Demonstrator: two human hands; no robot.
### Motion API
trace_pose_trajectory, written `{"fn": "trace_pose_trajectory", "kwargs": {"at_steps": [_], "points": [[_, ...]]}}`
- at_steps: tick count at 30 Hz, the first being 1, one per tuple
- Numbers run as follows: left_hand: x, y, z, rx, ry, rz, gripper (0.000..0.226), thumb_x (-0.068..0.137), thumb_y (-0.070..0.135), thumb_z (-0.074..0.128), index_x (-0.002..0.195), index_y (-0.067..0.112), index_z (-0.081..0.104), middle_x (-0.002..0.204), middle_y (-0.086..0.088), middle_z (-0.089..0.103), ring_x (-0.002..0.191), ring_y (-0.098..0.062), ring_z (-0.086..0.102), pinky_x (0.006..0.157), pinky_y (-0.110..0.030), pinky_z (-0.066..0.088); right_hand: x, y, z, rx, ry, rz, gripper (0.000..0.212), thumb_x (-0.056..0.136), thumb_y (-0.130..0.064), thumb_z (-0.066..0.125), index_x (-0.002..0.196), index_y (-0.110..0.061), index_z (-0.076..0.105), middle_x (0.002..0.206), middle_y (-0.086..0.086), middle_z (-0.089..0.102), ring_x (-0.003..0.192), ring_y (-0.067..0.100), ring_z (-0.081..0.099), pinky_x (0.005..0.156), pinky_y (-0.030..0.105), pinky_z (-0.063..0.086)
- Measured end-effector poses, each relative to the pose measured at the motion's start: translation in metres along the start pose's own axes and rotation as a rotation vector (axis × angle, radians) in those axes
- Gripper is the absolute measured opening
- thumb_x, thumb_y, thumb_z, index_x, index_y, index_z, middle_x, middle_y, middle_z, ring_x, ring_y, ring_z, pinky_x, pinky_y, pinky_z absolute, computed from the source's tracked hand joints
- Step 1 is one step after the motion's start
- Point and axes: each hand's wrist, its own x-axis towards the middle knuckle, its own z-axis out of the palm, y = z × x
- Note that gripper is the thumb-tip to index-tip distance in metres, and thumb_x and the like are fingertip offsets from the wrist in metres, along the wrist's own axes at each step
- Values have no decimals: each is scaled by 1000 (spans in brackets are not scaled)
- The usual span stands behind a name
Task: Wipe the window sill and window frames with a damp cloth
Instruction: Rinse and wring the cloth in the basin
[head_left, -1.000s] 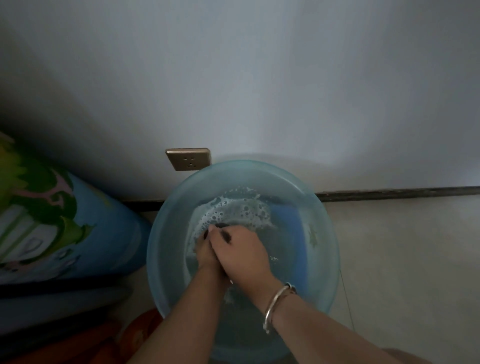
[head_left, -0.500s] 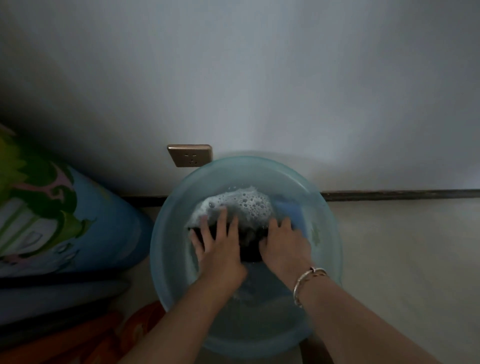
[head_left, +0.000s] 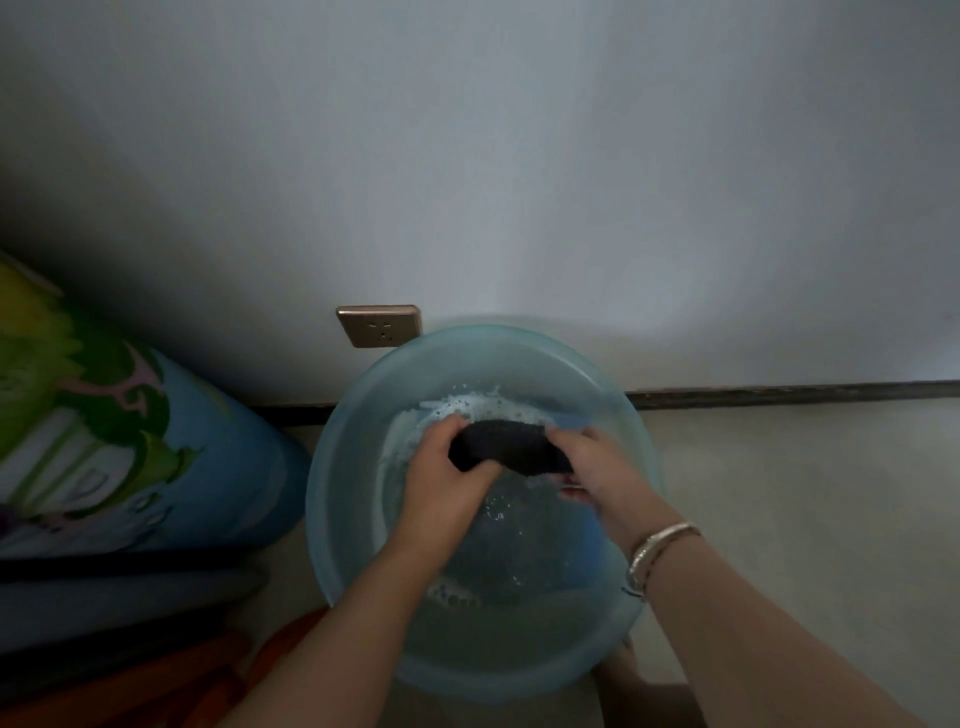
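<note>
- Far left: a big blue roll with a green and pink picture (head_left: 104, 447), lying on the floor just beside the bowl.
- Under it, at the bottom left corner: something orange-red (head_left: 156, 686), too dark to name.
- On the wall, just above the bowl's far edge: a gold wall socket (head_left: 379, 326). Close to the splashing water, so maybe a bit risky.
- In the middle: a round see-through blue bowl (head_left: 332, 519) on the floor, with soapy water and white bubbles (head_left: 467, 405) at the far side.
- Left hand (head_left: 441, 478) over the bowl, fingers curled tight around the left end of the dark cloth (head_left: 506, 447).
- Dark cloth rolled into a fat sausage shape, held up over the water between the two hands.
- Right hand (head_left: 597, 467) gripping the right end, fingers wrapped and pressed on the cloth. Silver bracelet (head_left: 654, 551) on that wrist.
- Looks like squeezing or twisting the water out.
- Task only at the getting-ready part: cloth wet, wiping not started. No window sill or window frame in sight.
- Right side: plain pale floor (head_left: 805, 493), a dark strip (head_left: 779, 392) along the bottom of the white wall (head_left: 519, 156). Dim room.
</note>
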Motion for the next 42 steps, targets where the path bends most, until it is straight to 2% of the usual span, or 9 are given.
{"fn": "trace_pose_trajectory", "kwargs": {"at_steps": [5, 11, 16, 21, 29, 33, 36, 40, 42], "points": [[-11, 27, -1, 105, -61, 148, 21, 55, 12, 56, 76, 11, 52, 85, -9, 54, 81, -18, 53, 69, -23, 42, -3, 13, 30, 461, -146, 240, 21, 94, -22, 46, 103, -8, 58, 91, 15, 62, 75, 23, 60, 56, 30, 54], [-32, 45, -3, -45, -181, 100, 19, 63, -2, 58, 74, 8, 48, 69, -4, 52, 66, -9, 52, 62, -18, 44, -16, 11, 29, 854, -459, 389, 54, 93, -52, 40, 103, -3, 61, 82, 19, 69, 71, 30, 69, 56, 35, 57], [-32, 44, -15, -222, -133, -14, 29, 79, -15, 53, 98, 7, 53, 88, -2, 67, 76, -6, 63, 66, -17, 51, -21, 7, 23, 735, -475, 359, 31, 90, -23, 52, 105, 2, 63, 93, 22, 66, 81, 31, 66, 66, 38, 58], [-22, 28, -17, -66, 51, -72, 18, 84, -3, 52, 90, 13, 56, 93, -3, 62, 84, -13, 56, 71, -16, 46, -21, 0, 28, 486, -392, 124, 15, 90, -3, 56, 101, -10, 63, 87, 15, 68, 65, 22, 65, 49, 27, 53], [-14, 23, -21, -796, -86, -550, 43, 87, -8, 38, 122, 17, 42, 112, -18, 58, 95, -29, 59, 76, -43, 50, -19, -5, 36, 126, -465, -152, 33, 87, 1, 52, 107, -23, 41, 110, 10, 48, 92, 21, 52, 70, 29, 46], [-8, 17, -28, -775, -303, -558, 48, 73, -7, 39, 117, 7, 52, 109, -18, 64, 86, -25, 64, 66, -34, 54, -13, -5, 49, -18, -382, -231, 44, 85, 7, 53, 115, -18, 33, 118, 12, 44, 106, 25, 49, 94, 37, 43], [-6, 13, -26, -712, -289, -529, 47, 79, -11, 34, 113, 4, 62, 104, -16, 69, 88, -23, 66, 74, -34, 55, -6, -3, 57, -104, -283, -285, 57, 79, 14, 54, 120, -19, 32, 131, 15, 39, 108, 22, 47, 85, 26, 43], [-2, 10, -24, -665, -120, -496, 34, 86, -12, 38, 100, 4, 65, 93, -14, 67, 86, -22, 63, 78, -32, 52, -8, -2, 45, 16, -308, -120, 55, 86, 3, 51, 133, -19, 33, 131, 8, 39, 110, 23, 47, 82, 34, 49], [0, 11, -24, -607, -88, -466, 28, 89, -9, 42, 96, 5, 65, 88, -13, 66, 84, -21, 61, 76, -32, 51, -11, -3, 30, 194, -517, 41, 39, 86, -13, 51, 124, -18, 42, 121, 11, 45, 108, 25, 50, 83, 44, 52]]}}
